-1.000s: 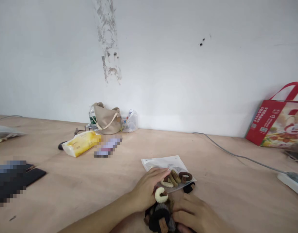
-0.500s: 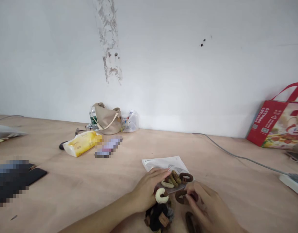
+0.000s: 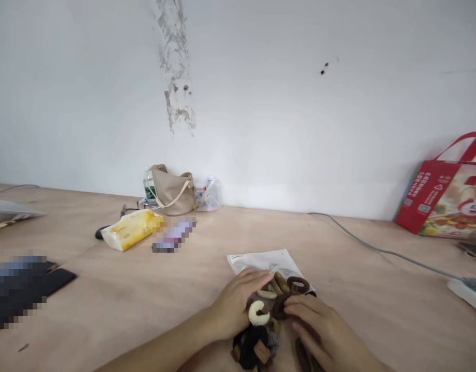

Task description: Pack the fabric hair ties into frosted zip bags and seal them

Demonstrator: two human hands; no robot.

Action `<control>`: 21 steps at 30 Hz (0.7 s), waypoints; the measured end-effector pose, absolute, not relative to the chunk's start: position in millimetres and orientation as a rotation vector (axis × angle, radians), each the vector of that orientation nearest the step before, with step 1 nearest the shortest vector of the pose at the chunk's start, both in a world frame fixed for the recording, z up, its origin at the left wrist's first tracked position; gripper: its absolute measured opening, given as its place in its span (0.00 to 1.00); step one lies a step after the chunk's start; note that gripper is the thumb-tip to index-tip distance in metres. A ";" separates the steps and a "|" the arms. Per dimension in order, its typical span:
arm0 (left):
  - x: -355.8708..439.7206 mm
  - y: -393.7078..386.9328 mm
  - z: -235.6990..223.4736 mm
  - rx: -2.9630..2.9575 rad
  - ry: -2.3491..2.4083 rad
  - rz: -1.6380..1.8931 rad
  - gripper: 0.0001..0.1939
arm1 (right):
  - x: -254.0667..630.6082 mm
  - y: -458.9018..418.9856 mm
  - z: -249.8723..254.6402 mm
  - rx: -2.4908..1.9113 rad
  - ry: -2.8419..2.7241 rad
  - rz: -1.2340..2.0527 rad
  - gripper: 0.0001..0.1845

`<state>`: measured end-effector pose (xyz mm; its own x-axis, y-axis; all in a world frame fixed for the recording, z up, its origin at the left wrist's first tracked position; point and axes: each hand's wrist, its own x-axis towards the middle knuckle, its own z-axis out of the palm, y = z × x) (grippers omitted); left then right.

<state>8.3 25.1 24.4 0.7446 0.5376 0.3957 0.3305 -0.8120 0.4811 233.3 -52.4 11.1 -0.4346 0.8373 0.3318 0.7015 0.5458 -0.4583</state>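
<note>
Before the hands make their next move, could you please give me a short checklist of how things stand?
1. Left hand beside the cream ring: ok.
2. Right hand at the dark brown ring: ok.
3. That ring firmly gripped: cannot tell.
4. Black ring lying separate: not ok, it is in a heap.
5. Tan rings inside the white bag, not on top: cannot tell.
6. Gray cable away from both hands: ok.

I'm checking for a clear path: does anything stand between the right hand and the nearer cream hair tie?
Yes: a dark brown hair tie lies between the right hand and the nearer cream hair tie, by the right fingertips.
</note>
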 end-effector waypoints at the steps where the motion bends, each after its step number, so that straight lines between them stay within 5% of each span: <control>1: 8.4 25.5 24.0 2.562 0.667 0.747 0.33 | 233.5 -51.9 10.6 -1.284 -2.257 0.324 0.17; 9: 8.2 25.1 25.4 2.537 0.664 0.744 0.32 | 238.5 -51.1 9.4 -1.267 -2.290 0.258 0.18; 17: 8.2 24.5 27.1 2.538 0.668 0.726 0.31 | 224.7 -62.7 35.4 -0.957 -2.347 0.423 0.09; 21: 8.0 23.4 29.4 2.546 0.671 0.711 0.31 | 218.9 -60.5 26.2 -0.837 -2.359 0.466 0.13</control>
<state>8.0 23.4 29.4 0.7537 0.5450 0.3673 0.3350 -0.7994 0.4988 218.9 -60.5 26.2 -0.6307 0.6593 0.4094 0.4540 0.7413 -0.4943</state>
